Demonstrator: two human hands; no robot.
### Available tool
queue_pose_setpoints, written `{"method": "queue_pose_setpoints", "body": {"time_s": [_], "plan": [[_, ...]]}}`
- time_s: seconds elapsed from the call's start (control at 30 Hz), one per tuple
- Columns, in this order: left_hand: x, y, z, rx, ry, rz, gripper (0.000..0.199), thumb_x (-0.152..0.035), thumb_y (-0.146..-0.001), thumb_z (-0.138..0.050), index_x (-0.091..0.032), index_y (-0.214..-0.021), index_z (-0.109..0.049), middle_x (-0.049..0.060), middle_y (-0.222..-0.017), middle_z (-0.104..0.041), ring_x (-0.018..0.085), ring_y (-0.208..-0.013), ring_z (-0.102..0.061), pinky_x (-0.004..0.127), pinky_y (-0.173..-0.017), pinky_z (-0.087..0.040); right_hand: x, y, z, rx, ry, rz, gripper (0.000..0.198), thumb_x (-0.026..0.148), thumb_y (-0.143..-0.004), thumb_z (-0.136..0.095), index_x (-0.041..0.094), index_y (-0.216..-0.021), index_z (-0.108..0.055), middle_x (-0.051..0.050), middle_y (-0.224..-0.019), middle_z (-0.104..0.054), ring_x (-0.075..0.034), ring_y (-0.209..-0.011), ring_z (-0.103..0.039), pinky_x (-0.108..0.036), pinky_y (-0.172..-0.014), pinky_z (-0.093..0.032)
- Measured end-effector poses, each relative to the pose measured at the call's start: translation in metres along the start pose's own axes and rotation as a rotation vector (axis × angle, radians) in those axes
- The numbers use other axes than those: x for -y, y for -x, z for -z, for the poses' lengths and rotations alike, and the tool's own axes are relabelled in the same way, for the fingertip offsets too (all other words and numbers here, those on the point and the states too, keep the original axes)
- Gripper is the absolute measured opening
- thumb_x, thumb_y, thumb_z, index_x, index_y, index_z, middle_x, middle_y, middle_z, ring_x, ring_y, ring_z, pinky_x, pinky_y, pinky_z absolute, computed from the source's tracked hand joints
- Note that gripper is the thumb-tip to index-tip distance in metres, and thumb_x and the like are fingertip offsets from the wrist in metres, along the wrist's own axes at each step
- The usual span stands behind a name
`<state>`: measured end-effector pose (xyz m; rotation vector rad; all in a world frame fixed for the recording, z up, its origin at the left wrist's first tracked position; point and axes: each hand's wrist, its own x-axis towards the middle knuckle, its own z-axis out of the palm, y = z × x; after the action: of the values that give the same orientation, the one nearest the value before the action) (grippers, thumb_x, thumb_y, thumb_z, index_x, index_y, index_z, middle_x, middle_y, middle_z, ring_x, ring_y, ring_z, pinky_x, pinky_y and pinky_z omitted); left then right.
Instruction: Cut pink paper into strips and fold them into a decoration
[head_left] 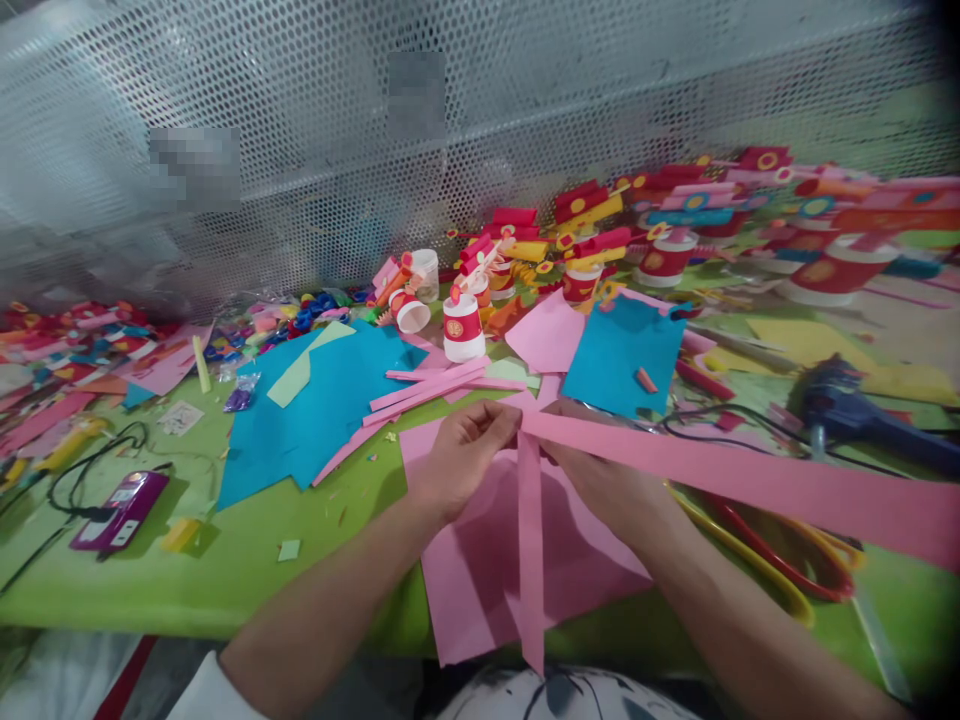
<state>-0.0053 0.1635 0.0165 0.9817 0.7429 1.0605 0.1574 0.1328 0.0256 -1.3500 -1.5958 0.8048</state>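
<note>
My left hand pinches the end of a pink paper strip between thumb and fingers. The wide part of that strip stretches right across the view, past my right forearm. A narrower pink strip hangs down from the same spot toward me. Close against my left fingertips, my right hand is closed at the strips, with its fingers largely hidden behind the paper. Under both hands lies a large pink paper sheet. Several cut pink strips lie loosely stacked just beyond my left hand.
Blue sheets and a blue square lie farther back. Scissors with red and yellow handles rest beneath the strip. A glue gun is at right, a purple power strip at left. Decorated paper cups line a mesh barrier.
</note>
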Motion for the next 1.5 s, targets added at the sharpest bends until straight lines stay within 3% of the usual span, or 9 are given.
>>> {"method": "queue_pose_setpoints", "body": {"time_s": [0.2, 0.37, 0.57, 0.73, 1.1, 1.27, 1.5], "plan": [[0.0, 0.002, 0.0, -0.052, -0.183, -0.061, 0.03, -0.045, -0.088, -0.073, -0.016, -0.083, -0.07, 0.003, -0.08, -0.067, 0.015, -0.078, -0.061, 0.03, -0.079, -0.049, -0.002, -0.001, 0.001, 0.014, -0.007, 0.055, 0.029, 0.046, -0.094, -0.055, 0.026, -0.073, -0.059, -0.006, -0.074, -0.06, -0.025, -0.076, -0.055, -0.04, -0.067, -0.046], [0.001, 0.004, 0.0, -0.056, -0.239, -0.134, 0.03, -0.046, -0.094, -0.066, -0.017, -0.086, -0.066, 0.003, -0.082, -0.065, 0.015, -0.079, -0.06, 0.028, -0.077, -0.048, -0.001, -0.005, 0.001, 0.052, -0.062, 0.008, 0.031, 0.046, -0.095, -0.057, 0.025, -0.071, -0.057, -0.004, -0.074, -0.061, -0.022, -0.073, -0.057, -0.036, -0.066, -0.048], [-0.003, 0.009, -0.004, -0.146, -0.334, -0.171, 0.028, -0.043, -0.099, -0.058, -0.019, -0.085, -0.06, 0.0, -0.08, -0.058, 0.013, -0.076, -0.054, 0.026, -0.074, -0.045, 0.014, 0.0, -0.001, 0.1, -0.127, -0.063, 0.024, 0.047, -0.094, -0.061, 0.024, -0.094, -0.068, -0.003, -0.086, -0.069, -0.02, -0.077, -0.064, -0.033, -0.066, -0.052], [-0.004, 0.016, -0.008, -0.174, -0.389, -0.243, 0.026, -0.041, -0.102, -0.054, -0.019, -0.089, -0.059, -0.001, -0.08, -0.055, 0.012, -0.074, -0.05, 0.026, -0.071, -0.043, 0.025, -0.003, -0.002, -0.003, -0.16, 0.055, 0.021, 0.043, -0.093, -0.067, 0.023, -0.093, -0.072, -0.003, -0.087, -0.072, -0.019, -0.08, -0.067, -0.029, -0.068, -0.053], [-0.006, 0.023, -0.01, -0.163, -0.565, -0.495, 0.016, -0.035, -0.104, -0.052, -0.021, -0.1, -0.06, 0.001, -0.085, -0.063, 0.013, -0.079, -0.058, 0.025, -0.072, -0.048, 0.021, -0.001, 0.0, -0.03, -0.317, 0.024, 0.013, 0.04, -0.088, -0.074, 0.029, -0.092, -0.079, 0.0, -0.088, -0.077, -0.02, -0.083, -0.071, -0.03, -0.072, -0.056], [-0.005, 0.024, -0.009, -0.174, -0.594, -0.473, 0.017, -0.036, -0.103, -0.053, -0.021, -0.1, -0.06, 0.001, -0.082, -0.061, 0.013, -0.074, -0.056, 0.026, -0.068, -0.047, 0.026, -0.003, 0.0, -0.074, -0.327, 0.055, 0.015, 0.04, -0.085, -0.076, 0.025, -0.081, -0.077, -0.003, -0.087, -0.077, -0.023, -0.084, -0.072, -0.033, -0.075, -0.058], [-0.005, 0.02, -0.01, -0.065, -0.344, -0.374, 0.017, -0.035, -0.096, -0.067, -0.019, -0.098, -0.06, 0.0, -0.085, -0.062, 0.01, -0.076, -0.059, 0.023, -0.069, -0.051, 0.027, -0.005, 0.001, -0.101, -0.313, 0.029, 0.016, 0.036, -0.082, -0.075, 0.023, -0.074, -0.074, -0.001, -0.082, -0.076, -0.021, -0.078, -0.072, -0.032, -0.071, -0.058]]}}
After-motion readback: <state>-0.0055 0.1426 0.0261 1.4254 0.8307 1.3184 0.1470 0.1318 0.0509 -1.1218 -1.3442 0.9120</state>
